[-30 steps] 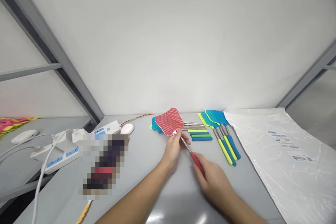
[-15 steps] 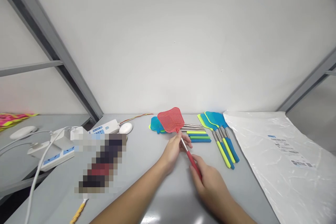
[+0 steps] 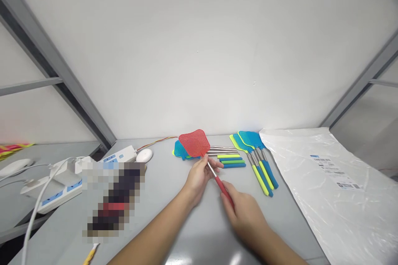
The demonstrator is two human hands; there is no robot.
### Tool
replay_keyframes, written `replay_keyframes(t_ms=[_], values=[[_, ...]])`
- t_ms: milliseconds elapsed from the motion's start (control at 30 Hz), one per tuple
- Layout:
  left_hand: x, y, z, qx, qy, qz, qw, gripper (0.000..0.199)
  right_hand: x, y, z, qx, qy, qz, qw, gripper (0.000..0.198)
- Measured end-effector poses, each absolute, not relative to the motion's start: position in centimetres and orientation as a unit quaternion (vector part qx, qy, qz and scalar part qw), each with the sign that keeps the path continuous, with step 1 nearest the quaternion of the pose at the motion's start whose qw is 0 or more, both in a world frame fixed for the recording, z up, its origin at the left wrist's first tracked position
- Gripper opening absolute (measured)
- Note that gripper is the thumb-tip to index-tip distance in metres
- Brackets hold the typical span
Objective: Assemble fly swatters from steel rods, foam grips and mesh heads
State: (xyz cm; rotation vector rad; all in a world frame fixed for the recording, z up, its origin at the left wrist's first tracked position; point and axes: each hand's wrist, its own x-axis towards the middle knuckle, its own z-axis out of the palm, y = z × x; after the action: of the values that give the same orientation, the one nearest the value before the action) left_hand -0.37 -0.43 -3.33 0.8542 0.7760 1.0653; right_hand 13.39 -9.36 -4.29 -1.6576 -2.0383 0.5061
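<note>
A red fly swatter (image 3: pixel 194 143) with a perforated head, metal rod and red handle is held between both hands, its head pointing away to the upper left. My left hand (image 3: pixel 199 176) pinches the neck where head meets rod, its other fingers loosely curled. My right hand (image 3: pixel 244 211) is wrapped around the red handle. Behind the left hand lie blue and yellow-green swatter heads (image 3: pixel 180 149), partly covered by the red one. Several metal rods (image 3: pixel 224 150) and loose blue, green and yellow handles (image 3: pixel 231 161) lie beside them.
Several whole fly swatters (image 3: pixel 257 153) in blue and yellow-green lie fanned at right, next to a white plastic mailer (image 3: pixel 311 182). At left are a power strip (image 3: pixel 59 194) with plugs and cables, a white oval object (image 3: pixel 144 155) and a pixelated item (image 3: pixel 116 201).
The view has shifted slightly, so most things sit a little further left. Both hands keep their hold on the red fly swatter, with little visible change in grip.
</note>
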Motion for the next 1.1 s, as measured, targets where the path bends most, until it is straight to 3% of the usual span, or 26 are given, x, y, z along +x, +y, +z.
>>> replay_keyframes(t_ms=[367, 900, 1100], values=[[-1.2, 0.2, -2.4, 0.369, 0.305, 0.513, 0.712, 0.031, 13.6, -8.7, -4.2, -0.585, -0.758, 0.137, 0.253, 0.039], [-2.7, 1.7, -1.3, 0.325, 0.308, 0.578, 0.682, 0.029, 13.4, -9.0, -4.1, -0.569, -0.752, 0.186, 0.276, 0.040], [-0.7, -0.5, -2.4, 0.333, 0.312, 0.524, 0.720, 0.033, 13.8, -10.2, -4.5, -0.567, -0.736, 0.222, 0.297, 0.037]])
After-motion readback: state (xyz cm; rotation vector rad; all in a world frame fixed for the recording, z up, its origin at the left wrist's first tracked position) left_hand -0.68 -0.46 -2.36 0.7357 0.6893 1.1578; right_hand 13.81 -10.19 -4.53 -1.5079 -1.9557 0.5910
